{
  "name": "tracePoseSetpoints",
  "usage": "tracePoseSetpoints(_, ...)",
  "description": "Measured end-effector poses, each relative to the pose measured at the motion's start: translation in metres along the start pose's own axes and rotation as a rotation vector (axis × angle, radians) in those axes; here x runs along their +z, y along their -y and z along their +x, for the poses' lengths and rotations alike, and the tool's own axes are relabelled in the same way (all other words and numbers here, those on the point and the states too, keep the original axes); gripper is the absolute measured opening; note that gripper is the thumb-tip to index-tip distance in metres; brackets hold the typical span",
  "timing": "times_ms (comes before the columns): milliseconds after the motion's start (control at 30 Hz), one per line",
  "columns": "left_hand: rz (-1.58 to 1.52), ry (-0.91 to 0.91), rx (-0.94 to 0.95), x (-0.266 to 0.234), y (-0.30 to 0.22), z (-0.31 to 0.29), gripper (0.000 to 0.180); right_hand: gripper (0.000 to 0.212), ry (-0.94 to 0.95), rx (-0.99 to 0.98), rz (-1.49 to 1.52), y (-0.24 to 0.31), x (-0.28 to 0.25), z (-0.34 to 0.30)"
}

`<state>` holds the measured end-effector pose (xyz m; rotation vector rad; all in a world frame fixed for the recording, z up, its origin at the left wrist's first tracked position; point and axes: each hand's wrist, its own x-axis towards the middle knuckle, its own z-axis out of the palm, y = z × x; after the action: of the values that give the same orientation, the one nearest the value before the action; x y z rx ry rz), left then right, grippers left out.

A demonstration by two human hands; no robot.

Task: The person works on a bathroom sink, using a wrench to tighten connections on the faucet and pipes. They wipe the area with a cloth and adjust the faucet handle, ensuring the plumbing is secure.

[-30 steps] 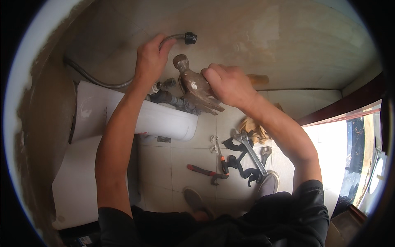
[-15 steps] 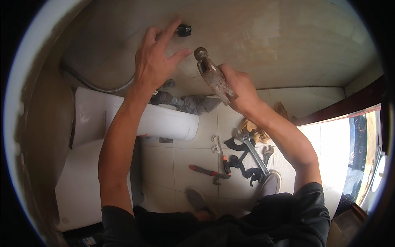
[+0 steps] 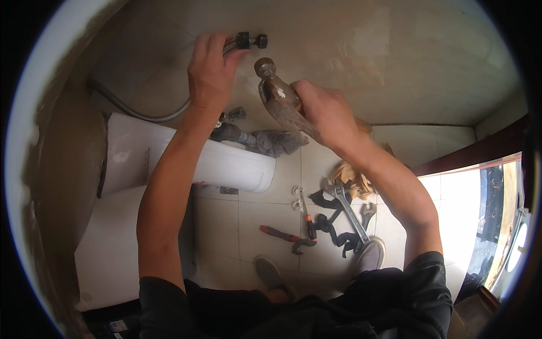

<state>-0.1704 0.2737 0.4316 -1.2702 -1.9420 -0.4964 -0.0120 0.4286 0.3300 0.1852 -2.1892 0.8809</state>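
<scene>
At the wall, my left hand (image 3: 211, 73) has its fingers closed around the end of a braided metal hose (image 3: 230, 47). Two black fittings (image 3: 243, 40) stick out past the fingers toward the right. A worn claw hammer (image 3: 279, 95) is gripped in my right hand (image 3: 324, 110), its round striking face up, just below the fittings and apart from them. The hammer's handle is mostly hidden by the hand and the viewing angle. More of the hose curves away to the left behind my left wrist.
A white toilet (image 3: 226, 169) stands below my left forearm, with a grey cloth (image 3: 276, 142) and a metal valve (image 3: 234, 114) behind it. On the tiled floor lie an adjustable wrench (image 3: 351, 213), red-handled pliers (image 3: 282, 233), a screwdriver (image 3: 310, 226) and crumpled brown paper (image 3: 353, 178).
My left hand has gone from spread fingers to a grip on the hose end, turning the fittings into fuller view. The hammer has shifted slightly up and left.
</scene>
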Motion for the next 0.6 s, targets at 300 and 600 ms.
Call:
tracePoseSetpoints(300, -0.114, 0.022, -0.162, -0.013, 0.006, -0.001, 0.016, 0.021, -0.17, -0.168, -0.18, 0.008, 0.011, 0.052)
tracePoseSetpoints(600, -0.24, 0.221, -0.264, -0.015, 0.016, -0.001, 0.017, 0.02, -0.126, -0.175, -0.233, 0.008, 0.012, 0.042)
